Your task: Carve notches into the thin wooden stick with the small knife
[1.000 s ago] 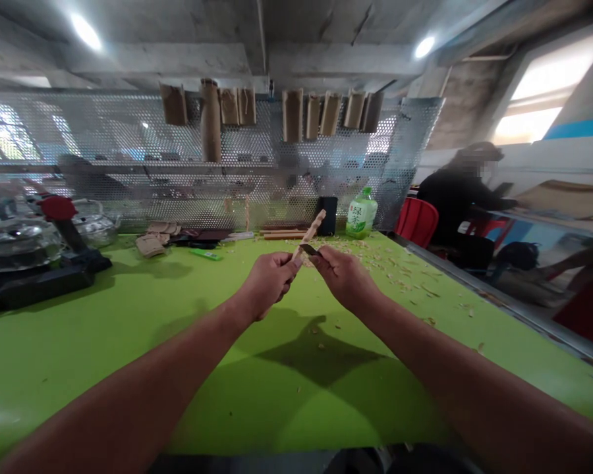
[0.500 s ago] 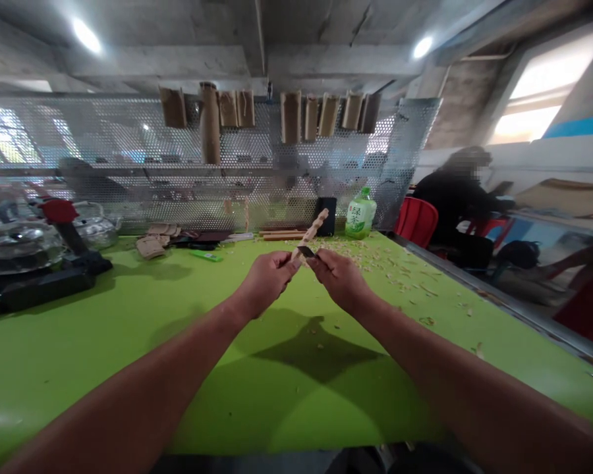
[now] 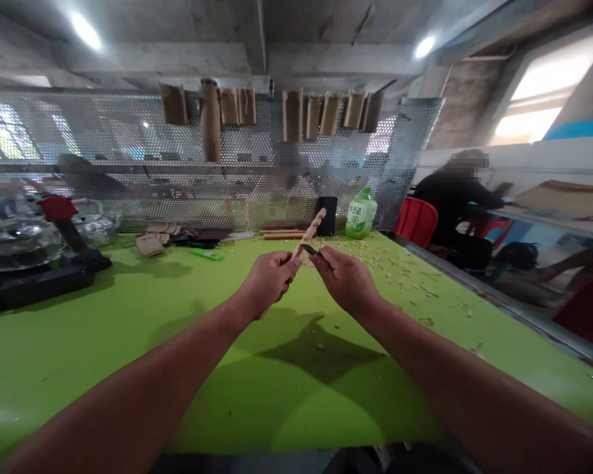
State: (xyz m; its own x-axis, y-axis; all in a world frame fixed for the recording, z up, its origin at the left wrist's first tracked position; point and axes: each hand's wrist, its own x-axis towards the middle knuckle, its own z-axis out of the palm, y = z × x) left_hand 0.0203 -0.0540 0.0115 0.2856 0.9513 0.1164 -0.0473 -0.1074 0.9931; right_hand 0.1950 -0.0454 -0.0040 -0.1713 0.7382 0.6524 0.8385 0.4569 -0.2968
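My left hand (image 3: 273, 278) is closed around the lower end of a pale carved wooden stick (image 3: 312, 230), which slants up and away to the right. My right hand (image 3: 343, 276) grips a carving knife (image 3: 308, 249), its handle hidden in the fingers. The short dark blade lies against the stick just above my left thumb. Both hands are held above a green tabletop (image 3: 227, 395), their shadow falling on it below. Wood shavings (image 3: 400, 266) are scattered on the table beyond and to the right of my right hand.
A green-capped bottle (image 3: 361, 214) and a dark upright box (image 3: 328, 216) stand at the back. Wood pieces (image 3: 151, 245) and a light green item (image 3: 206, 254) lie back left. Glass pots (image 3: 20, 243) stand far left. A person (image 3: 457, 197) sits at the right.
The knife blade has turned slightly and sits a little differently on the stick. The stick's tip has shifted slightly left. Both hands keep their hold.
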